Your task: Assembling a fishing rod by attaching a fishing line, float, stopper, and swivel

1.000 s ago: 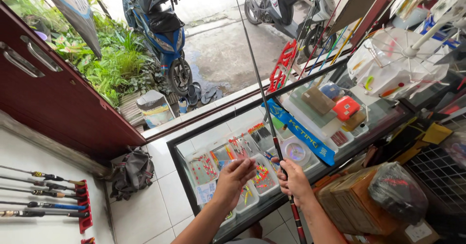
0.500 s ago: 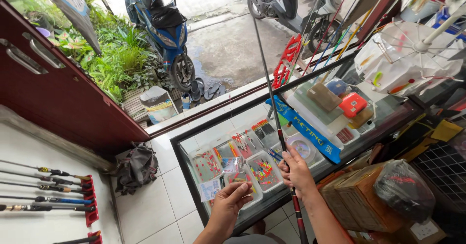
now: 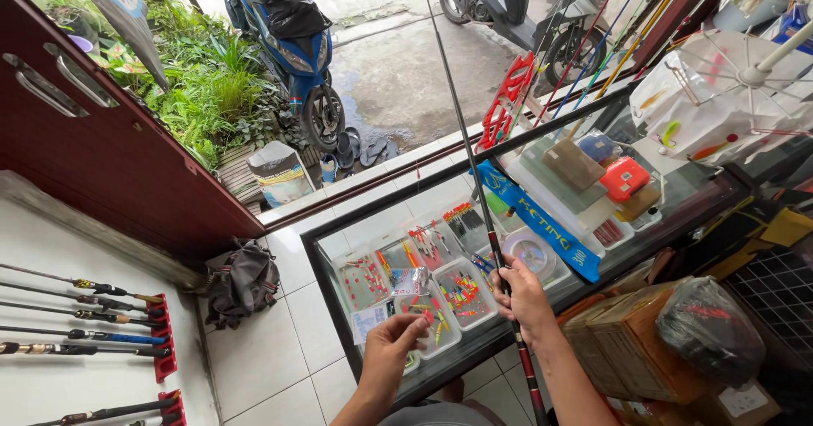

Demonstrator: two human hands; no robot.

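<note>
My right hand [image 3: 522, 295] grips a long thin dark fishing rod [image 3: 474, 172] that stands nearly upright and runs up past the top of the view; its lower part is red and black. My left hand [image 3: 391, 351] hovers over the glass counter [image 3: 669, 201], pinching a small flat white packet [image 3: 370, 320] and touching a small shiny packet [image 3: 410, 281]. Below the glass lie clear trays of colourful lures and floats [image 3: 461, 292].
A blue packaged strip [image 3: 542, 223], an orange box [image 3: 624, 178] and clear cases lie on the counter. A red rack [image 3: 161, 338] holds several rods at left. A grey bag [image 3: 245, 279] sits on the tiled floor. Cardboard boxes [image 3: 627, 341] stand at right. Outside the window stand two scooters [image 3: 298, 45].
My left hand has dropped back toward me from the middle of the counter and now holds small packets. My right hand keeps its grip on the rod.
</note>
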